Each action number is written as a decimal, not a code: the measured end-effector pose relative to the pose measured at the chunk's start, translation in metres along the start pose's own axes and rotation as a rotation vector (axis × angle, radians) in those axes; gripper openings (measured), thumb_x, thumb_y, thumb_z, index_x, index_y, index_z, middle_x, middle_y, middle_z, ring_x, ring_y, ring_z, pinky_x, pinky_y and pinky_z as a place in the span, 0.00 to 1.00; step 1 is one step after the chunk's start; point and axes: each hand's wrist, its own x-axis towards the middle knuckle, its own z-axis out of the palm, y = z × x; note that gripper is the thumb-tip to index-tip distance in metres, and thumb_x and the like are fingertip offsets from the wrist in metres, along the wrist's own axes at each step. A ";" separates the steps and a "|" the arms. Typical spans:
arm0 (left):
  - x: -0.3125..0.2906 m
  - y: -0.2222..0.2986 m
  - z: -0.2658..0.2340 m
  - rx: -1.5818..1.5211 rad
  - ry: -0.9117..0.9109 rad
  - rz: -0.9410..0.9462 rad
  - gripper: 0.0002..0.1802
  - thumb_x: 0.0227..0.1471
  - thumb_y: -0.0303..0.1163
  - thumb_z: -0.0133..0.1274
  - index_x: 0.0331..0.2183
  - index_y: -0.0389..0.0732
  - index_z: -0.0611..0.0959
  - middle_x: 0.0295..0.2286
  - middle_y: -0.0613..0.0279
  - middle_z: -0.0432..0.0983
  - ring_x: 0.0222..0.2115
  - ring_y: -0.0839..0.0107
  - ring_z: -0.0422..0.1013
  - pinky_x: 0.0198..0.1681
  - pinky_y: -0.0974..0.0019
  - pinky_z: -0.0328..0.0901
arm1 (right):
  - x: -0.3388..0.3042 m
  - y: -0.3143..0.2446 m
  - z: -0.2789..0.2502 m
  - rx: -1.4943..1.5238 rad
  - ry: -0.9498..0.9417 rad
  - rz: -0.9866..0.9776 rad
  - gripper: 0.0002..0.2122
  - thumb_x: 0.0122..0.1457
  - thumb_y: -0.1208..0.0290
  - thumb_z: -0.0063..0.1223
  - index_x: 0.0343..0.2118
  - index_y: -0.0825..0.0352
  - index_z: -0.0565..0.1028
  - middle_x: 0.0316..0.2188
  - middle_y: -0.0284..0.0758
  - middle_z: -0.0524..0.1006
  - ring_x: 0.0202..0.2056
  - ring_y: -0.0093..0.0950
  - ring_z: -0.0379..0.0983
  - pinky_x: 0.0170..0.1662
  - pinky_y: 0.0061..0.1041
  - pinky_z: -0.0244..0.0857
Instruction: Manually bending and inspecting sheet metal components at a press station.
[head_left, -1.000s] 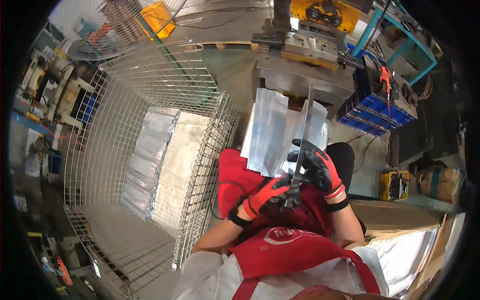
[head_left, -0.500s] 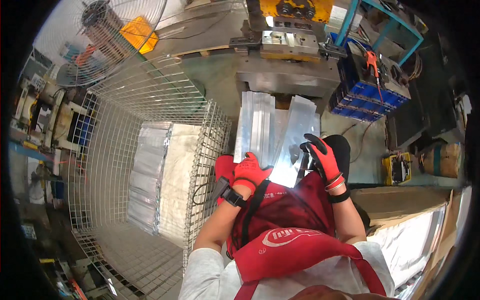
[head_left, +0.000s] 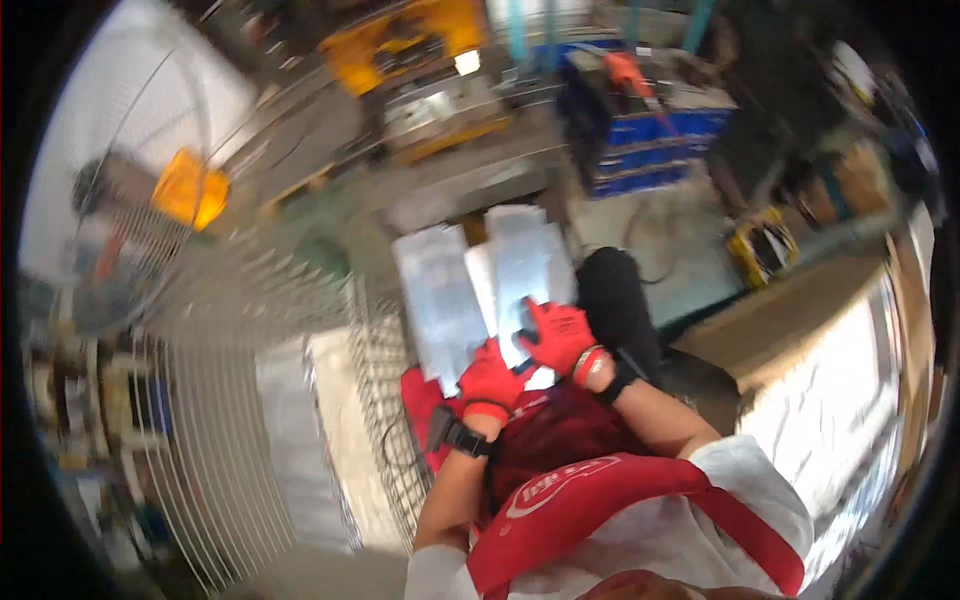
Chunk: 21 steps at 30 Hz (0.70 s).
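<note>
Two groups of long, shiny flat metal strips lie side by side before my lap. My left hand point(head_left: 490, 380), in a red glove with dark fingertips, is at the near ends, between the left strips point(head_left: 438, 285) and the right strips point(head_left: 518, 250). Blur hides how its fingers are closed. Gloved the same way, my right hand point(head_left: 562, 338) rests over the near part of the right strips, index finger and thumb apart against the metal. The two hands nearly meet at the front. What lies beneath the strips is mostly hidden.
On the left stands a wire mesh cage point(head_left: 200, 440) holding pale sheets point(head_left: 345, 430). Ahead is a machine with a yellow part point(head_left: 405, 45). Blue crates point(head_left: 650, 150) carry an orange air gun point(head_left: 627, 75). A yellow bin point(head_left: 765, 245) and an open cardboard box point(head_left: 800, 320) are on the right.
The view has swung and blurred. My right hand has come down from above the strips onto the right ones and closer to my left hand. The left strips look spread differently.
</note>
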 end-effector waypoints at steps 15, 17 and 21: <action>0.020 0.011 -0.001 0.179 -0.025 0.139 0.19 0.38 0.49 0.49 0.23 0.42 0.75 0.22 0.54 0.73 0.26 0.57 0.70 0.27 0.58 0.64 | -0.001 0.008 -0.003 0.072 -0.135 0.062 0.29 0.45 0.51 0.43 0.46 0.70 0.62 0.33 0.44 0.70 0.34 0.38 0.66 0.38 0.34 0.57; 0.021 0.018 -0.006 0.122 -0.047 0.162 0.17 0.38 0.47 0.50 0.21 0.42 0.75 0.22 0.54 0.73 0.25 0.57 0.70 0.26 0.60 0.63 | -0.001 0.010 -0.004 0.072 -0.128 0.077 0.29 0.45 0.51 0.43 0.46 0.70 0.62 0.33 0.44 0.70 0.34 0.38 0.66 0.38 0.33 0.57; 0.017 0.007 -0.009 -0.331 0.062 0.221 0.13 0.39 0.39 0.53 0.19 0.39 0.73 0.17 0.58 0.71 0.20 0.60 0.68 0.24 0.65 0.61 | -0.001 0.013 -0.012 0.138 -0.079 0.107 0.30 0.45 0.50 0.44 0.48 0.69 0.60 0.35 0.44 0.68 0.37 0.38 0.65 0.41 0.34 0.55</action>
